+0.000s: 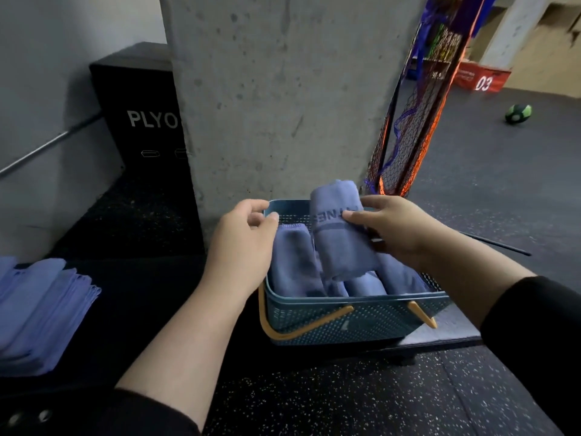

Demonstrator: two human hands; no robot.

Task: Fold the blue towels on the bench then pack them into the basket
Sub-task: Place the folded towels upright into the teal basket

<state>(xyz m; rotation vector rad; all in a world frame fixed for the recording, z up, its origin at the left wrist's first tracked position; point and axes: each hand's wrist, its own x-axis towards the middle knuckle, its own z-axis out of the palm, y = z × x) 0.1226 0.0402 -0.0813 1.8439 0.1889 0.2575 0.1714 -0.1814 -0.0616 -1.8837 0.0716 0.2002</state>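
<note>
At the basket, right hand [399,228] fingers are pinching a rolled towel [341,234], angling it into the gap beside those already packed. Left hand [243,243] fingers are curling on the basket [345,322] rim, likely steadying it. Remaining towels [41,313] are sitting stacked on the tabletop [151,309], left.

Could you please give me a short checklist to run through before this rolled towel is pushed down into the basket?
1. Right hand grips the rolled towel: ok.
2. Left hand steadies the basket at its far corner: ok.
3. Gap between the packed towels wide enough for this one: cannot tell.
4. Basket sits fully on the bench: cannot tell.
5. Unpacked towels remain on the bench: not ok.
</note>
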